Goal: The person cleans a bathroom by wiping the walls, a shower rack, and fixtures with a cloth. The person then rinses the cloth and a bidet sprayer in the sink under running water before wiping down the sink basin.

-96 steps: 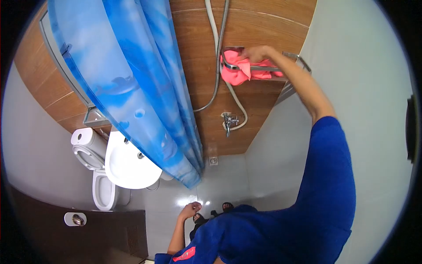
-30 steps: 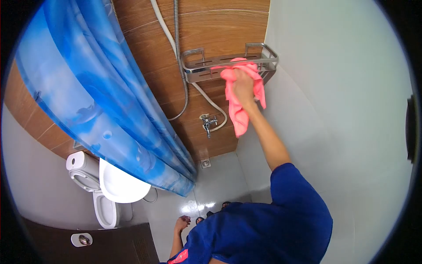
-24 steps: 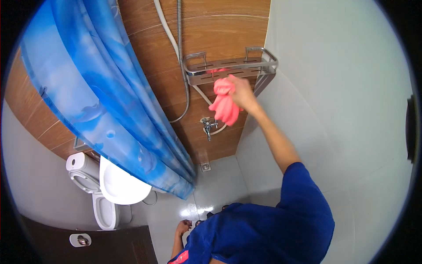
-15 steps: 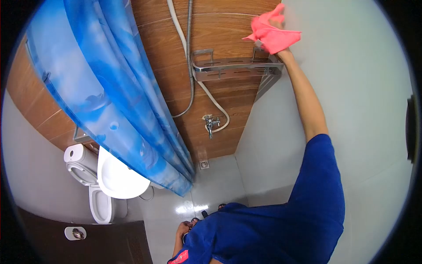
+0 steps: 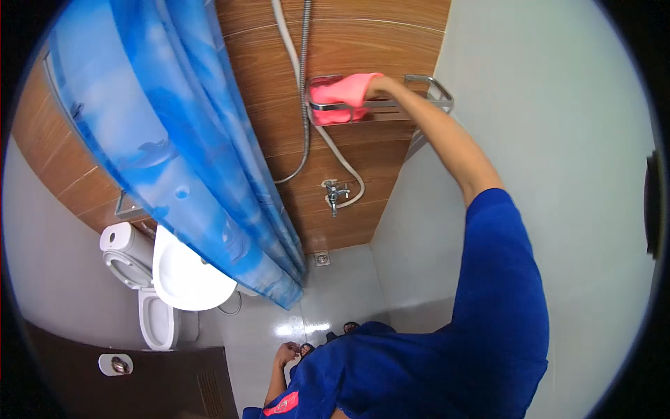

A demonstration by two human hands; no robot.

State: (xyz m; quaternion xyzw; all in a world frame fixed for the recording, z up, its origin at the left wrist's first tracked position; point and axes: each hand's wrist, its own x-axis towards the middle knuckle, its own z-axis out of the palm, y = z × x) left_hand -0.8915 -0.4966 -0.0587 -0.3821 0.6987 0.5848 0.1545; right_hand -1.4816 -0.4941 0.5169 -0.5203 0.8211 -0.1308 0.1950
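Observation:
My right hand (image 5: pixel 375 85) is in the left part of the metal wall shelf (image 5: pixel 391 105), mostly covered by a bright pink cloth (image 5: pixel 342 92). The cloth is bunched around the fingers and spreads over the shelf floor and against its front rail. My right arm reaches across the shelf from the right. Low in the view, my left hand (image 5: pixel 287 353) hangs beside my body with its fingers loosely apart, and nothing shows in it.
A blue shower curtain (image 5: pixel 202 140) hangs at left, beside a metal shower hose (image 5: pixel 305 77) and a white hose (image 5: pixel 335 150). Below the shelf is a tap (image 5: pixel 334 194). A white washbasin (image 5: pixel 185 279), toilet (image 5: pixel 157 321) and floor drain (image 5: pixel 322 259) are lower down.
My right hand has moved left and down with the pink cloth, from above the shelf's right end into its left part. My left hand has shifted slightly.

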